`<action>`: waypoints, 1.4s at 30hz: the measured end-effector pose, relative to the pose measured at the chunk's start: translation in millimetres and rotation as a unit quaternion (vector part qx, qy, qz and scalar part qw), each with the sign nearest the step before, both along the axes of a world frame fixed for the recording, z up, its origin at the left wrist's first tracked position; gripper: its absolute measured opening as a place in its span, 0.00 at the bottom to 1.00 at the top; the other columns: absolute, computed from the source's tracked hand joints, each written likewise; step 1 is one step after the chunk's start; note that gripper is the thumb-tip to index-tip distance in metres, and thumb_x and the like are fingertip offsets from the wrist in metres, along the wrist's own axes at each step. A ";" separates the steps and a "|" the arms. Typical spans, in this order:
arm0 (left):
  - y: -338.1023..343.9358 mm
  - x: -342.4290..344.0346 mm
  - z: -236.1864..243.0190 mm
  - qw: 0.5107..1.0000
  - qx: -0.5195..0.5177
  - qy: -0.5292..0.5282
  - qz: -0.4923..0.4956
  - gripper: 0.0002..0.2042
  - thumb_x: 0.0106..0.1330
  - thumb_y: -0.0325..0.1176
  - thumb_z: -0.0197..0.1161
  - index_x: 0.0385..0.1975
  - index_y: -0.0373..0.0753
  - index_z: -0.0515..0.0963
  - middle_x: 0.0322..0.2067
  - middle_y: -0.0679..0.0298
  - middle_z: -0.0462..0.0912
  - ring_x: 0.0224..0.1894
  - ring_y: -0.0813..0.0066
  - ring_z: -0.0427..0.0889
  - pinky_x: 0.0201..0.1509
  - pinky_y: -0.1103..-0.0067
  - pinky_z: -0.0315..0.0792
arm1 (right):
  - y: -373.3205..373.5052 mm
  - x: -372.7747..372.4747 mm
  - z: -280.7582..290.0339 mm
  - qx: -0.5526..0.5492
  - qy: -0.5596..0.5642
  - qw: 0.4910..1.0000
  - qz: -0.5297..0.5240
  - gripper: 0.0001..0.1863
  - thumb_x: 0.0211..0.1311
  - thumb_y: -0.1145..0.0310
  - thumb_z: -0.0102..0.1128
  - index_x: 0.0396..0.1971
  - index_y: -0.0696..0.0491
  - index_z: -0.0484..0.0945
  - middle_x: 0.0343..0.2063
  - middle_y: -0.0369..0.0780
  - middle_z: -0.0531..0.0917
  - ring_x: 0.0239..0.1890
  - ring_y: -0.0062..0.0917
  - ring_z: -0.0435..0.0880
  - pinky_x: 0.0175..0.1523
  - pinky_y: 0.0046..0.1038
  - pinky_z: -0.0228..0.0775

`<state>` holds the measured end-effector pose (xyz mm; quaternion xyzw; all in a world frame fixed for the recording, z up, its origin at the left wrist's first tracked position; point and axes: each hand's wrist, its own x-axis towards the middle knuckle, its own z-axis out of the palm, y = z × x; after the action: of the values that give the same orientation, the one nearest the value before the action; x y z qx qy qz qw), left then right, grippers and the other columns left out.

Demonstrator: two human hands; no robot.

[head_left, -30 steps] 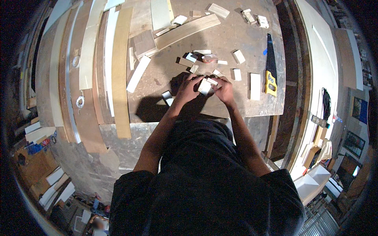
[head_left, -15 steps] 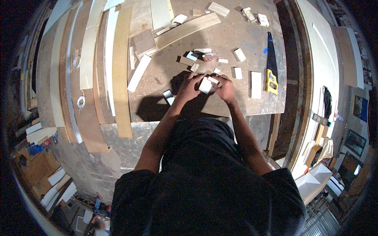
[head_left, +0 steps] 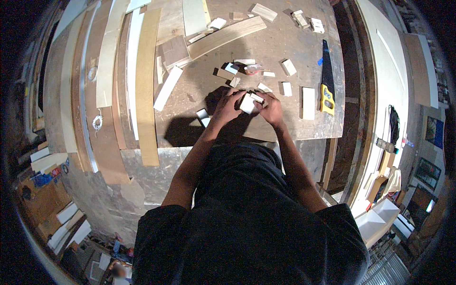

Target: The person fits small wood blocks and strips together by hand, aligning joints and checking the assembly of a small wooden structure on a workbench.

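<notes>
Between my two hands, above the near part of the workbench, is a pale wood block (head_left: 247, 104). My left hand (head_left: 229, 107) is closed on the block's left side. A smaller pale wood piece (head_left: 257, 97) lies against the block's upper right, and my right hand (head_left: 270, 109) pinches it there. Whether the two pieces are joined cannot be made out. Just beyond my hands lie several small wood offcuts (head_left: 225, 73) and a reddish, clear-looking item (head_left: 253, 70) too blurred to name. Left of my left forearm rests a small white-faced block (head_left: 203, 117).
A handsaw (head_left: 327, 98) with a yellow handle lies at the bench's right, beside a flat pale block (head_left: 308, 103). Long boards (head_left: 147, 85) cover the left side, near a roll of tape (head_left: 92, 73). A long plank (head_left: 228, 37) lies slantwise at the back.
The smaller piece has shifted slightly left, closer against the block, along with my right fingers. My left hand has hardly moved.
</notes>
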<state>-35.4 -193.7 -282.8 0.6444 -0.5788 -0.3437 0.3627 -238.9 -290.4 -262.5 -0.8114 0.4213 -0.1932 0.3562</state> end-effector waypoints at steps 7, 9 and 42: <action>-1.1 0.0 -9.1 1.000 -0.016 -0.010 -0.001 0.36 0.44 0.24 0.74 0.61 0.44 0.75 0.57 0.55 0.73 0.58 0.50 0.73 0.64 0.65 0.70 | 0.6 0.6 -1.4 -0.031 0.005 0.999 0.002 0.20 0.56 0.71 0.72 0.49 0.57 0.83 0.43 0.50 0.85 0.38 0.36 0.88 0.33 0.32 0.84; -1.3 -1.1 -9.3 1.000 -0.019 -0.010 0.002 0.36 0.44 0.24 0.74 0.61 0.44 0.75 0.57 0.54 0.73 0.58 0.50 0.73 0.63 0.65 0.70 | -0.9 -0.9 -6.5 -0.057 0.000 0.998 0.012 0.19 0.56 0.72 0.71 0.49 0.56 0.83 0.41 0.50 0.86 0.36 0.36 0.88 0.33 0.33 0.84; 8.7 -46.3 9.9 0.979 0.084 -0.166 0.083 0.55 0.46 0.47 0.79 0.71 0.35 0.51 0.65 0.43 0.63 0.65 0.41 0.64 0.63 0.42 0.59 | -2.0 -26.8 -44.9 0.031 0.040 0.986 -0.158 0.19 0.53 0.61 0.76 0.42 0.55 0.85 0.28 0.43 0.87 0.28 0.30 0.86 0.35 0.31 0.78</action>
<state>-81.7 -185.0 -272.9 0.7668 -0.5443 -0.2479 0.2330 -265.6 -292.4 -307.4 -0.7301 0.5642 -0.2008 0.3291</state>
